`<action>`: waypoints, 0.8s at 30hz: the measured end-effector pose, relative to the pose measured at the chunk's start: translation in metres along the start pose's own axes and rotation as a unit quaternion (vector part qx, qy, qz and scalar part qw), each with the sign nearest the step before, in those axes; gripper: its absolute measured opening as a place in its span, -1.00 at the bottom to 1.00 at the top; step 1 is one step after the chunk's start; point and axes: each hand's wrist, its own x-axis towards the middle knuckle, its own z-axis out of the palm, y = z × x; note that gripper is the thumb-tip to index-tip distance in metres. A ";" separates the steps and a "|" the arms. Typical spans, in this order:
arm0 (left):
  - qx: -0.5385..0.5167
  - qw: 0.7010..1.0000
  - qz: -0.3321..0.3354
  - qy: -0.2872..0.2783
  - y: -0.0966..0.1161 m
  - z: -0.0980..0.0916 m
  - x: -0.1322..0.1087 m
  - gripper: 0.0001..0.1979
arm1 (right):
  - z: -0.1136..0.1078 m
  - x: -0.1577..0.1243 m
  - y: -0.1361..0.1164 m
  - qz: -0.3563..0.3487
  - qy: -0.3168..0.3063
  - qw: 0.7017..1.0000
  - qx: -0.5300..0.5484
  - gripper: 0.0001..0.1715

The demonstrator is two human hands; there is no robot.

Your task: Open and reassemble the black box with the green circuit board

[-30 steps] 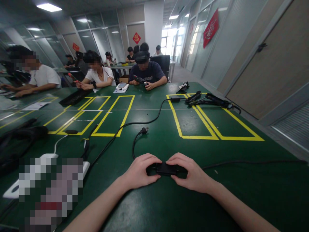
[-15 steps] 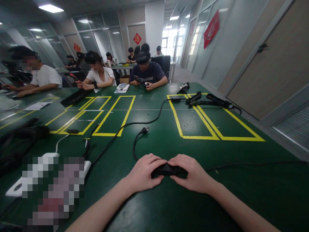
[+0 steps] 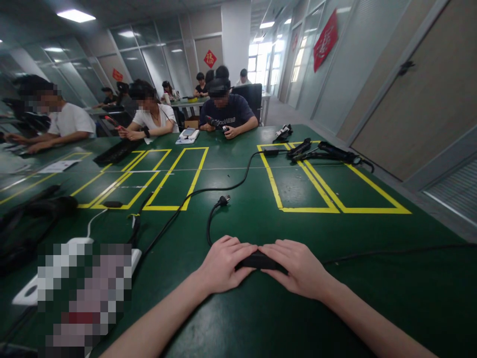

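A black power adapter [image 3: 260, 260] lies on the green table between my hands. My left hand [image 3: 227, 263] is closed round its left end, thumb on the near side and fingers over the far side. My right hand [image 3: 294, 267] grips the right end in the same way. Both index fingertips nearly meet on top of the adapter. From the left end a black cord curves up to a plug [image 3: 223, 200], which rests on the table beyond my left hand. A thin black cable [image 3: 376, 252] leads off to the right from behind my right hand.
Yellow tape rectangles [image 3: 309, 211] mark the green table [image 3: 238, 223]. A long black cable [image 3: 219, 189] crosses it. A white power strip [image 3: 24, 293] is at left, partly blurred out. Black gear [image 3: 328, 151] lies at the far right. Several people sit opposite, one in a dark shirt [image 3: 233, 112].
My right fingers have straightened and lie flatter along the adapter. My left hand has barely moved. The adapter stays in place on the table.
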 end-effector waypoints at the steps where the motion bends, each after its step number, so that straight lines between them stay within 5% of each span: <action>1: -0.003 1.000 -0.005 0.000 0.001 0.000 0.000 -0.64 | 0.000 0.000 0.000 0.001 0.004 1.000 -0.005 -0.67; 13: -0.035 0.999 -0.036 0.019 0.001 0.001 -0.001 -0.62 | 0.005 -0.002 0.003 0.008 -0.004 1.000 -0.008 -0.63; 17: -0.074 0.991 -0.107 0.035 0.006 -0.001 0.000 -0.46 | 0.003 -0.007 0.007 -0.037 0.032 0.998 -0.045 -0.52; 20: -0.122 0.974 -0.192 0.011 0.011 -0.005 0.004 -0.67 | 0.000 -0.008 0.007 -0.043 0.035 0.996 -0.067 -0.49; 24: -0.160 0.962 -0.221 0.002 0.012 -0.005 0.004 -0.72 | 0.000 -0.007 0.005 -0.042 0.017 0.997 -0.069 -0.52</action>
